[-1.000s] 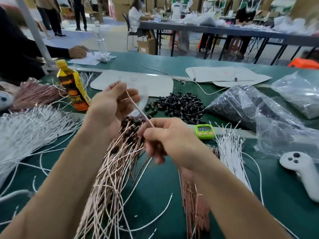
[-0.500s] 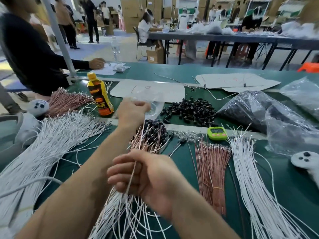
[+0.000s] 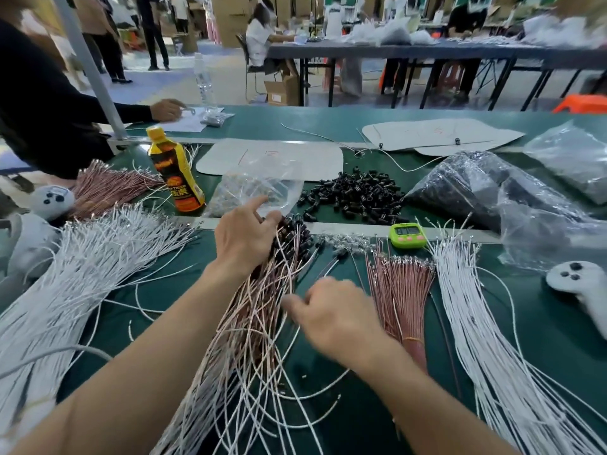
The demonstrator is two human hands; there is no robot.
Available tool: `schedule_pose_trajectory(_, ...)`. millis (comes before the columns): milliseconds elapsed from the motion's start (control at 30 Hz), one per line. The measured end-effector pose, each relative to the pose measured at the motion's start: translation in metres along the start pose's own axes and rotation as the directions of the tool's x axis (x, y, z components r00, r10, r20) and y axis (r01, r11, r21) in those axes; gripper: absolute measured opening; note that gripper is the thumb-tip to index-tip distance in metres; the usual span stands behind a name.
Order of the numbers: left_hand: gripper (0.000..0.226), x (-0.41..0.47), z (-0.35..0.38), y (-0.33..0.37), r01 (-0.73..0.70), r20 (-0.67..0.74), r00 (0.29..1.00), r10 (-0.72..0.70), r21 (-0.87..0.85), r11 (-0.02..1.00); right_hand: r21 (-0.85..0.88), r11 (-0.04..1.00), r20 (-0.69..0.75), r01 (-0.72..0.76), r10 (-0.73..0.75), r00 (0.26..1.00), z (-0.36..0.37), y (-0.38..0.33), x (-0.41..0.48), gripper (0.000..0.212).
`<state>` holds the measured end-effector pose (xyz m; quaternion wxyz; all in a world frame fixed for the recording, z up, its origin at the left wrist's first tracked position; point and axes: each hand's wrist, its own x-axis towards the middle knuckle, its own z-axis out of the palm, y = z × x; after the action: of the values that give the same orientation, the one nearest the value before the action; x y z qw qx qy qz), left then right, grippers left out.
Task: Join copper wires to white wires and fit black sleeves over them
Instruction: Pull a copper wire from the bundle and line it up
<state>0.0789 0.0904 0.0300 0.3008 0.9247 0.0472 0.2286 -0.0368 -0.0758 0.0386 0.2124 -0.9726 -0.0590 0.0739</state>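
Observation:
A pile of joined copper and white wires (image 3: 262, 307) with black sleeves at its far end lies in the middle of the green table. My left hand (image 3: 243, 238) rests on the sleeved ends with fingers relaxed. Just right of the pile hovers my right hand (image 3: 335, 316), blurred, fingers loosely bent, nothing seen in it. A tied bundle of copper wires (image 3: 400, 290) lies to its right, and white wires (image 3: 476, 323) fan out beyond. Loose black sleeves (image 3: 354, 195) are heaped behind.
More white wires (image 3: 82, 267) and copper wires (image 3: 108, 185) lie at the left. A yellow bottle (image 3: 175, 172), a clear bag (image 3: 256, 188), a green timer (image 3: 407, 235), bags of sleeves (image 3: 476, 188) and a white controller (image 3: 578, 284) surround the work area. A person's black sleeve (image 3: 49, 110) reaches in at far left.
Both hands held one wire pulled taut; it now lies in the pile. My left hand has dropped onto the sleeved ends and my right hand has let go and shifted right.

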Motion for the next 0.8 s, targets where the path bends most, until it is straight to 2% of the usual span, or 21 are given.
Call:
schedule_pose_trajectory(67,0.036,-0.003,-0.005,0.016,-0.055,-0.005,0.998,0.055,0.002,0.998,-0.061,0.993,-0.167,-0.104,0.093,0.982,-0.017,0.029,0.009,0.056)
schedule_pose_trajectory(133,0.025,-0.009,-0.009,0.037,-0.141,0.050,0.989,0.140,0.011,0.990,-0.179,0.952,-0.277,-0.248,0.193,0.941,-0.037,0.061,0.015,0.043)
schedule_pose_trajectory(233,0.014,-0.023,-0.002,0.069,-0.219,0.198,0.956,0.215,-0.003,0.976,-0.274,0.880,-0.266,-0.389,0.319,0.910,-0.050,0.094,0.017,0.050)
schedule_pose_trajectory(300,0.015,-0.031,0.012,0.087,-0.219,0.316,0.928,0.198,0.032,0.975,-0.279,0.878,-0.230,-0.389,0.332,0.915,-0.043,0.104,0.018,0.051)
schedule_pose_trajectory(367,0.016,-0.039,0.032,0.100,-0.219,0.399,0.904,0.154,0.124,0.968,-0.255,0.885,-0.220,-0.389,0.339,0.915,-0.036,0.110,0.020,0.041)
schedule_pose_trajectory(433,0.027,-0.046,0.052,0.108,-0.246,0.458,0.883,0.101,0.270,0.931,-0.197,0.905,-0.211,-0.378,0.338,0.917,-0.035,0.115,0.023,0.028)
schedule_pose_trajectory(500,0.039,-0.055,0.069,0.113,-0.259,0.515,0.857,0.031,0.378,0.889,-0.148,0.918,-0.187,-0.369,0.340,0.922,-0.037,0.119,0.025,0.026)
schedule_pose_trajectory(633,0.030,-0.056,0.083,0.120,-0.157,0.536,0.840,-0.082,0.385,0.910,-0.153,0.929,-0.219,-0.336,0.300,0.928,-0.037,0.119,0.025,0.018)
schedule_pose_trajectory(700,0.030,-0.050,0.080,0.127,-0.181,0.562,0.821,-0.094,0.414,0.892,-0.150,0.945,-0.281,-0.292,0.242,0.929,-0.035,0.113,0.024,0.016)
schedule_pose_trajectory(800,0.020,-0.038,0.072,0.134,-0.196,0.663,0.729,-0.171,0.442,0.875,-0.151,0.975,-0.302,-0.161,0.109,0.947,-0.030,0.102,0.023,0.010)
